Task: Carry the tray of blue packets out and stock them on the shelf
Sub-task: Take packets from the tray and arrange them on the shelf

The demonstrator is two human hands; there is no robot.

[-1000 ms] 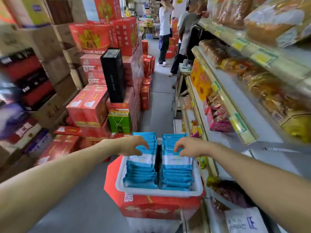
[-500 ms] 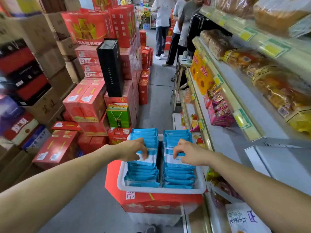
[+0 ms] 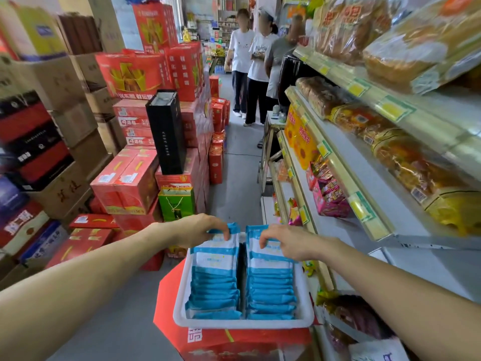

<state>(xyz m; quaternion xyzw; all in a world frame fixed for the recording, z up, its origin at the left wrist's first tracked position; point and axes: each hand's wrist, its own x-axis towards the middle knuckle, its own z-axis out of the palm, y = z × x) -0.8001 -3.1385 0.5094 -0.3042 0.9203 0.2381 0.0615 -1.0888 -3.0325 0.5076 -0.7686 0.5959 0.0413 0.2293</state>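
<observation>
A white tray (image 3: 179,303) holds two rows of blue and white packets (image 3: 216,290) and rests on a red carton (image 3: 234,340) in the aisle. My left hand (image 3: 200,227) pinches the top edges of the far packets in the left row. My right hand (image 3: 283,243) pinches the far packets of the right row (image 3: 273,290). Both clumps stand tilted up out of the tray's far end. The shelf (image 3: 346,220) runs along the right, with a bare white stretch beside the tray.
Stacks of red cartons (image 3: 125,183), a black box (image 3: 166,131) and a green bag (image 3: 177,203) line the left side. Snack bags and bread fill the right shelves. Three people (image 3: 257,66) stand at the far end of the grey aisle floor (image 3: 234,178).
Both hands have curled onto the far packets and lifted their top edges up. The camera has tilted upward, showing more of the aisle and the people.
</observation>
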